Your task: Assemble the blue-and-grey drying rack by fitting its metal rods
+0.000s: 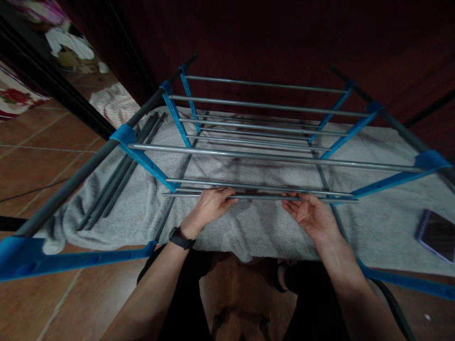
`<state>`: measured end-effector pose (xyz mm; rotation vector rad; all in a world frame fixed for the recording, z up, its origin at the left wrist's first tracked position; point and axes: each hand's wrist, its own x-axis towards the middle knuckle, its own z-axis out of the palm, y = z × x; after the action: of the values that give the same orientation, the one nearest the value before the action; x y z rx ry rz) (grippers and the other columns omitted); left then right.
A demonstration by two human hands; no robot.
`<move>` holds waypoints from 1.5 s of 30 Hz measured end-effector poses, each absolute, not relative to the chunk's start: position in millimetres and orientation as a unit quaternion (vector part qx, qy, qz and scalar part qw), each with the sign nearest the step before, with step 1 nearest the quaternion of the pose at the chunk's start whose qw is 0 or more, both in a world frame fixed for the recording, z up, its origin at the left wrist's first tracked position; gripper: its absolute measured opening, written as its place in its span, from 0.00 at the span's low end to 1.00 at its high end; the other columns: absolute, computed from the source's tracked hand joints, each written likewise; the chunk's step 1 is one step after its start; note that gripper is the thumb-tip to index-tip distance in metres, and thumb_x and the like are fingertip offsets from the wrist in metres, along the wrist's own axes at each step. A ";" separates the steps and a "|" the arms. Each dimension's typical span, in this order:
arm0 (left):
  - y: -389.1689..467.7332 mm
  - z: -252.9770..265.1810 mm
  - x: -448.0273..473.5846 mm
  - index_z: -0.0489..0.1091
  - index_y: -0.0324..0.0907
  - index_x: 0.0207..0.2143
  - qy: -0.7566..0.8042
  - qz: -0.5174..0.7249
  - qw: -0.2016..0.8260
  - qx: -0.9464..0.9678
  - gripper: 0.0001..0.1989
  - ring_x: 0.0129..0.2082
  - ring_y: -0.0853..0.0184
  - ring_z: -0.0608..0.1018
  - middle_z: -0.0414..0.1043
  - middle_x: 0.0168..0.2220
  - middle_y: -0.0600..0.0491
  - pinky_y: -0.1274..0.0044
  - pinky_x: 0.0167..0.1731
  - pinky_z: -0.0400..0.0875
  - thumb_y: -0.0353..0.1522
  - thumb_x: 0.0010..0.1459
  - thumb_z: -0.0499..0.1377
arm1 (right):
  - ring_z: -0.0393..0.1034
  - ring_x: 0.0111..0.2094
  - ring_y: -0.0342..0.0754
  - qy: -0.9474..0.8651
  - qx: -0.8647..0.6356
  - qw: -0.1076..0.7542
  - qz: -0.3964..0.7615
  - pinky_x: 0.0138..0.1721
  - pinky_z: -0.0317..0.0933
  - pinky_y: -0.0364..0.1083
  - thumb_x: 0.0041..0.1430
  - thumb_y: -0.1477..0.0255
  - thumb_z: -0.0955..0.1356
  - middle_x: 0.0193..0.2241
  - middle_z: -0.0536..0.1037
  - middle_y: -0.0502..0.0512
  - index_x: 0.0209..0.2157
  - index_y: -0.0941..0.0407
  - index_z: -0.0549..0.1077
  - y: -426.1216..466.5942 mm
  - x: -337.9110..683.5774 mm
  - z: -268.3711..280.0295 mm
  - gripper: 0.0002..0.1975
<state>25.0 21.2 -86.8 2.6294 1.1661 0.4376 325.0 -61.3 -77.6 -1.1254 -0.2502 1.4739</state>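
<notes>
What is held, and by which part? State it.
A slim grey metal rod, held either side of its middle by the left hand and right hand.

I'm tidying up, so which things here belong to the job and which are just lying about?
With the job:
metal rod, in the left hand, touching the right hand
blue-and-grey frame
loose grey tubes, likely
grey cloth beneath

Lying about, apparently:
phone
white cloth, upper left

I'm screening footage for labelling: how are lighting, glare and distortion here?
In the head view: dim, the dark red panel sinking into shadow; soft shadows on the gray blanket; pale glints along the upper front rod; wide-angle stretching toward the edges, where the lower-left blue bracket looms.
</notes>
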 end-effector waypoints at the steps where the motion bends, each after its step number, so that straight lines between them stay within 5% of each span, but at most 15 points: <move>1: 21.3 -87.4 25.2 0.72 0.45 0.45 0.397 0.143 0.123 0.898 0.14 0.35 0.65 0.79 0.78 0.36 0.52 0.76 0.33 0.64 0.42 0.67 0.52 | 0.79 0.37 0.49 -0.105 -0.484 0.591 0.637 0.42 0.75 0.47 0.51 0.75 0.68 0.36 0.83 0.59 0.30 0.55 0.76 -60.9 324.3 -78.7 0.04; 45: 20.2 -83.5 24.1 0.72 0.47 0.46 0.411 0.154 0.122 0.890 0.11 0.36 0.64 0.79 0.79 0.37 0.54 0.76 0.34 0.66 0.39 0.67 0.54 | 0.79 0.36 0.46 -0.091 -0.462 0.599 0.647 0.40 0.76 0.43 0.47 0.80 0.75 0.33 0.82 0.51 0.32 0.54 0.76 -57.7 314.9 -100.1 0.10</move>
<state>24.1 20.2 -83.5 2.5971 1.2007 0.4493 314.9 -57.7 -100.1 -1.0715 -0.2114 1.5005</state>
